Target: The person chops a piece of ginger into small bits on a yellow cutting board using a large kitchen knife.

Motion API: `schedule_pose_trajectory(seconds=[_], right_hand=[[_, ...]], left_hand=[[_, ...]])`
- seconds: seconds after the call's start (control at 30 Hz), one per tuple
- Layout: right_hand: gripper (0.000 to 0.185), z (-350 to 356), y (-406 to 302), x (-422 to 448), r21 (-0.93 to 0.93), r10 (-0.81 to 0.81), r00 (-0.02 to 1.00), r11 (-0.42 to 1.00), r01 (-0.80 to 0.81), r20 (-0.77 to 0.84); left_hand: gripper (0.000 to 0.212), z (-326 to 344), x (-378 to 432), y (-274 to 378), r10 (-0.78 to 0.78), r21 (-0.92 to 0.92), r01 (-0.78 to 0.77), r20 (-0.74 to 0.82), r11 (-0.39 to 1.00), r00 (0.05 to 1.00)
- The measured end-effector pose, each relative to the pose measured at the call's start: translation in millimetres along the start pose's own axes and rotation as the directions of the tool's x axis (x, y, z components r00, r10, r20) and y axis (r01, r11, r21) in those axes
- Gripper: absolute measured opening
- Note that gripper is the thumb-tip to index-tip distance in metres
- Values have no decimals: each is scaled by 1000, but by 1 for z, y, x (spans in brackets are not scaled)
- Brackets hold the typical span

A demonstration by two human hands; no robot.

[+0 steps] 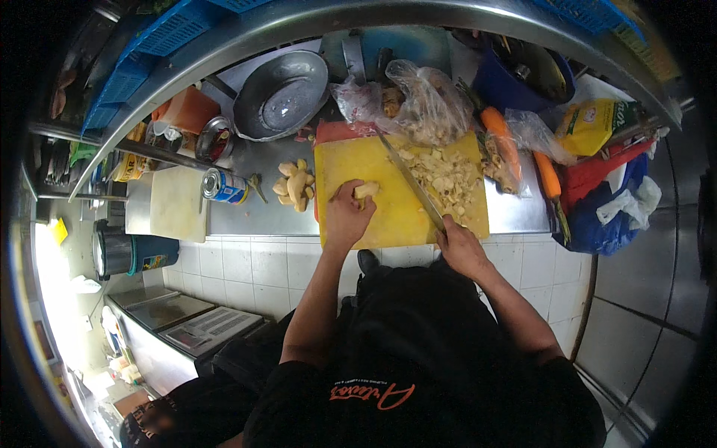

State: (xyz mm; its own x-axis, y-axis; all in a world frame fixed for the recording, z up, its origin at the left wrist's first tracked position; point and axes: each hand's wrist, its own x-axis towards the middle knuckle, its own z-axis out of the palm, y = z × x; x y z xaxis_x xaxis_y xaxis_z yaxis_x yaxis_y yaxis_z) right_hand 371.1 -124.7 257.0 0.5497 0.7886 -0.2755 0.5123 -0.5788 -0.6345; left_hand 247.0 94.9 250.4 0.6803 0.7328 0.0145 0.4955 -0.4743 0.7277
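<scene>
My left hand (pixel 345 215) holds a peeled piece of ginger (pixel 367 190) between thumb and fingers over the left side of a yellow cutting board (pixel 386 224). In my right hand (pixel 462 246) is the handle of a long kitchen knife (pixel 413 182), its blade slanting up and left across the board. A spread of thin peelings and scraps (pixel 448 173) covers the board's right part, beyond the blade. Left of the board, peeled ginger pieces (pixel 296 185) lie heaped on the steel counter (pixel 263 218).
Behind the board sit a plastic bag of ginger (pixel 434 106) and a metal basin (pixel 280 95). Carrots (pixel 498 131) and a blue bucket (pixel 518 84) stand to the right. Leftward are a can (pixel 224 187) and a white cutting board (pixel 178 204). A steel shelf edge (pixel 358 22) spans overhead. Another person (pixel 196 414) is lower left.
</scene>
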Motion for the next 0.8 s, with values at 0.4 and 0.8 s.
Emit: schedule_pose_trajectory(seconds=[0.4, 0.8], right_hand=[[22, 4, -25, 2, -57, -169, 981, 983, 175, 97], [19, -2, -46, 1, -144, -154, 984, 975, 166, 91]], left_hand=[[22, 4, -14, -8, 29, -377, -37, -28, 925, 999], [21, 2, -25, 1, 70, -128, -79, -72, 989, 995]])
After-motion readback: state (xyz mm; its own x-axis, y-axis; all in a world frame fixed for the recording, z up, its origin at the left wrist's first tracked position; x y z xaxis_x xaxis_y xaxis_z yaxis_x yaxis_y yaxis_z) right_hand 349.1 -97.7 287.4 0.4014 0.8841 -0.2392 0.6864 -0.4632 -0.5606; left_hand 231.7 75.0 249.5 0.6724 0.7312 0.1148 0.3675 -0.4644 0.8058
